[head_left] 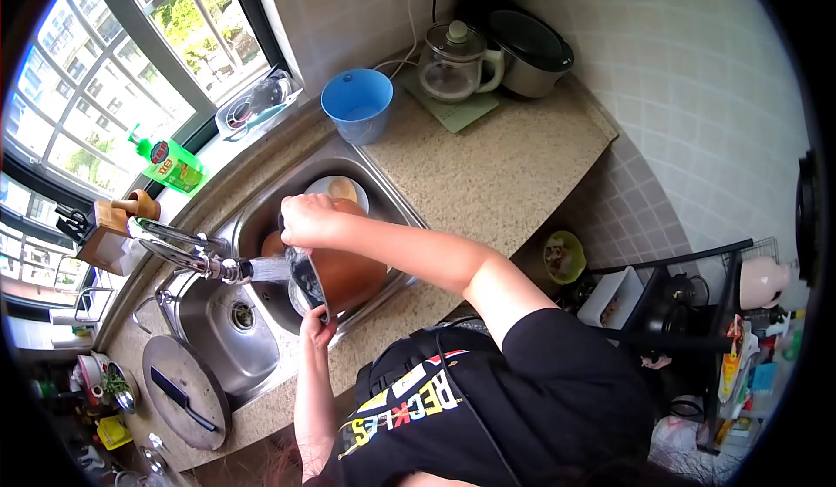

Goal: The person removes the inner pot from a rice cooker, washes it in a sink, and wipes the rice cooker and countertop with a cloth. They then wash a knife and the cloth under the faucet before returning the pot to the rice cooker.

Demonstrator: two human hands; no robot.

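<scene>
An orange-brown pot (353, 265) with a dark inside is tilted on its side over the sink (396, 192), its mouth toward the running tap (209, 265). My right hand (309, 219) is closed on the upper side of its rim. Lower down, my left hand (319, 326) grips the opposite side of the rim, the fingers partly hidden. Water streams from the tap toward the pot's mouth. Behind the pot, a pale bowl (359, 192) with something brown in it sits in the same basin, partly covered by my right arm.
A blue bucket (357, 108), a glass kettle (453, 64) and a rice cooker (527, 51) stand on the counter. Green soap bottle (174, 165) is on the window ledge. A knife (183, 397) lies on a round chopping board (205, 413) beside the second basin.
</scene>
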